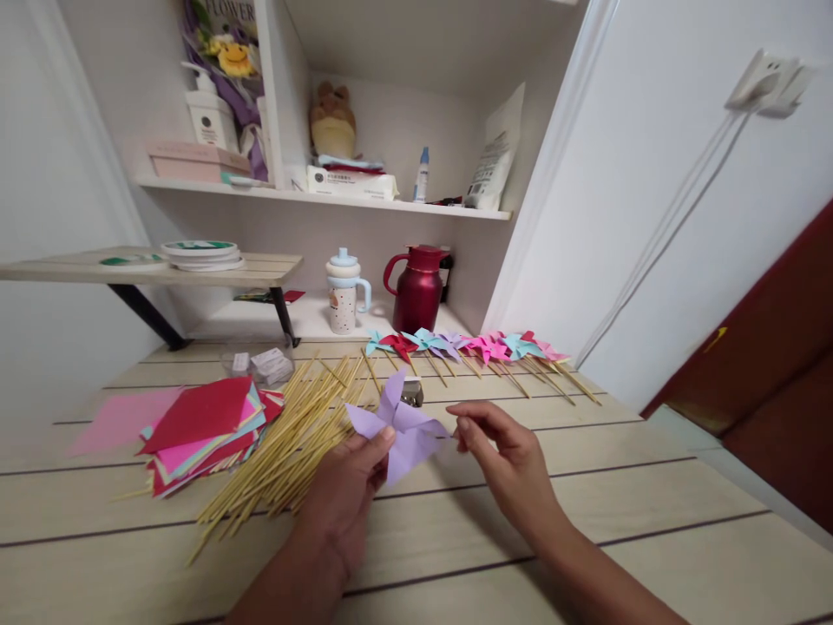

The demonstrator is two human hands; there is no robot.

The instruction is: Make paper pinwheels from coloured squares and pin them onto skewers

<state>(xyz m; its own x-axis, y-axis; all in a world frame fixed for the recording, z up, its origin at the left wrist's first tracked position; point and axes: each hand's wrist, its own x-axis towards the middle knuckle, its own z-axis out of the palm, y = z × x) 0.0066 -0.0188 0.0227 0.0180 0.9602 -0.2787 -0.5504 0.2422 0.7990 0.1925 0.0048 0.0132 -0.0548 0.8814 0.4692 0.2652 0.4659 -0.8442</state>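
Note:
A light purple paper pinwheel [407, 431] is held up over the table, pinched between the thumb and fingers of my left hand [355, 477]. Just right of its blades, my right hand [498, 456] is closed in a pinch. A thin dark sliver shows at those fingertips, too small to name. Behind the pinwheel sits a small dark metallic object [412, 391], partly covered by it. Thin wooden sticks [286, 451] lie in a loose heap beside my left hand. Finished pinwheels on sticks [488, 347] line the back of the table.
Coloured paper squares [201, 421] are stacked at left, near a clear container with small white boxes [270, 365]. Against the back stand a speckled cup [343, 299] and a red jug [417, 291]. A raised wooden stand [260, 269] holds round white coasters [201, 253].

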